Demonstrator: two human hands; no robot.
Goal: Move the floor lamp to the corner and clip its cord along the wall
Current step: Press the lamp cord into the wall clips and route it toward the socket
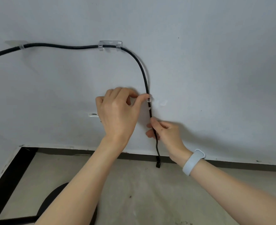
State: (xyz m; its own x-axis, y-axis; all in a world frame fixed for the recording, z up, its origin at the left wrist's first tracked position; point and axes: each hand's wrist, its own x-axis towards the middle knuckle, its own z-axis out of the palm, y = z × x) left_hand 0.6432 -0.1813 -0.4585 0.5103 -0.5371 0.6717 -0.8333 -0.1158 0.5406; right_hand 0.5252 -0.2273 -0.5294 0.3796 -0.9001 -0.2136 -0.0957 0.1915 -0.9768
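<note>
The lamp's black cord point(78, 46) runs along the white wall from the left, through a small clear clip point(22, 46) and a wider clear clip point(110, 44), then bends down. My left hand point(117, 114) presses thumb and fingertip against a third clear clip point(149, 100) where the cord passes. My right hand point(166, 133) pinches the cord just below that clip. The cord's end point(158, 164) hangs near the floor. A round black lamp base point(52, 202) shows at the bottom, partly hidden by my left arm.
A dark skirting strip point(231, 166) lines the foot of the wall, and the room corner lies at lower left. Another clear clip point(92, 114) sticks to the wall left of my left hand, with a clear patch point(162, 103) on the right. The floor is bare grey concrete.
</note>
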